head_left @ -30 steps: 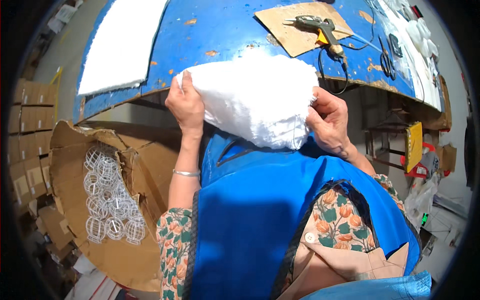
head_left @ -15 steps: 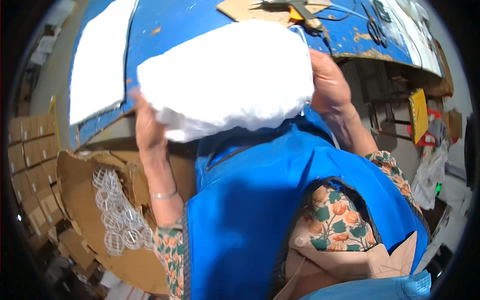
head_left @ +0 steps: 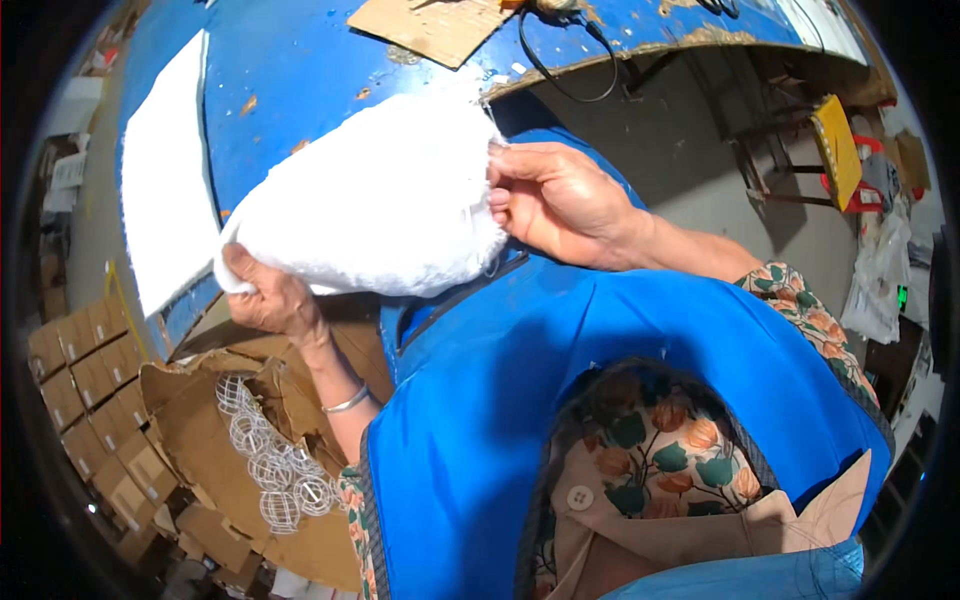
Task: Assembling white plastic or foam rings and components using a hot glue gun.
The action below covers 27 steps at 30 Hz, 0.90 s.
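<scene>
A thick, fuzzy white piece of fabric is held up in front of my blue apron, partly over the table's near edge. My left hand is closed on its lower left corner, thumb on top and fingers curled beneath. At its right edge, my right hand pinches the border between thumb and fingers. Loose fibres hang from that edge. What lies under or inside the fabric is hidden.
Left on the blue table lies a flat white sheet. A cardboard piece and a black cable are at the back. Below left, an open carton holds several white wire balls. A yellow-backed chair stands right.
The white fabric has moved left and slightly down, tilting more. My right hand has come inward and lower along its right edge. My left hand now grips the lower left corner.
</scene>
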Each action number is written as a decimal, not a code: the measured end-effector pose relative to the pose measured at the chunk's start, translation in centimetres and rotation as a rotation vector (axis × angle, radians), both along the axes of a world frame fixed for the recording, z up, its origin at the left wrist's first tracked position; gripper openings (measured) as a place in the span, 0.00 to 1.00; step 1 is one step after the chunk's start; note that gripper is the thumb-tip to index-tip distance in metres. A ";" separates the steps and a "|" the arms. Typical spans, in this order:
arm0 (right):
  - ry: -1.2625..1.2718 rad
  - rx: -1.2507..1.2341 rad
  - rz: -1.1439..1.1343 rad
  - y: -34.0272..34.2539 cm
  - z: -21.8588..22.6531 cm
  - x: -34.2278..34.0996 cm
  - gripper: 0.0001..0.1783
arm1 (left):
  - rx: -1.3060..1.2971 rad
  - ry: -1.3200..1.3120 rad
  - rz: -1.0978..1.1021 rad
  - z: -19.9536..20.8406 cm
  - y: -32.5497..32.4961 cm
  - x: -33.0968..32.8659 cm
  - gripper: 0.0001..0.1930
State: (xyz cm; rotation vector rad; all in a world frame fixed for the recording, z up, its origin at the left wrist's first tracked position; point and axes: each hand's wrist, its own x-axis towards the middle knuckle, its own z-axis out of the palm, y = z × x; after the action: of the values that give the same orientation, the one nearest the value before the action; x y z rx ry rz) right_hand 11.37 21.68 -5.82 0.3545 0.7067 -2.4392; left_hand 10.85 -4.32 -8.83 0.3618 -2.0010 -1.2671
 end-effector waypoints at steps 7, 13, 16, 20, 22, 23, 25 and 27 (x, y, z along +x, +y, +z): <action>0.038 0.048 -0.030 -0.5 0.1 0.6 0.10 | -0.099 0.010 0.064 0.0 -1.3 0.0 0.20; 0.408 -0.012 -0.042 0.3 1.6 0.5 0.11 | 0.193 -0.145 -0.239 -2.0 -3.3 0.2 0.23; 0.977 0.346 -0.164 0.4 1.6 -0.3 0.19 | 1.189 0.006 -0.502 -0.5 -1.5 0.2 0.31; 1.652 0.671 -0.304 1.8 0.0 -3.4 0.27 | 1.000 -0.059 -0.990 1.2 -3.1 -2.7 0.44; 1.872 0.634 -0.180 2.6 0.9 -4.6 0.26 | 1.105 -0.114 -0.961 1.8 -2.4 -2.2 0.42; 1.871 0.634 -0.171 2.5 0.9 -4.6 0.26 | 1.071 -0.192 -0.962 1.8 -2.3 -1.9 0.39; 1.929 0.612 -0.182 2.3 0.5 -4.6 0.25 | 1.256 -0.345 -1.127 0.9 -3.5 -1.7 0.27; 1.947 0.638 -0.151 2.5 0.0 -4.7 0.25 | 1.031 -0.392 -0.893 1.7 -1.3 -0.8 0.23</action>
State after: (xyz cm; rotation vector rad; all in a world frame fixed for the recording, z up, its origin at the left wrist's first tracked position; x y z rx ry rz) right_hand 6.72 24.17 -5.80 -2.0300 2.1101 -1.8473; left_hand 10.09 -5.66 -7.13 0.1680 -1.6504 -2.9756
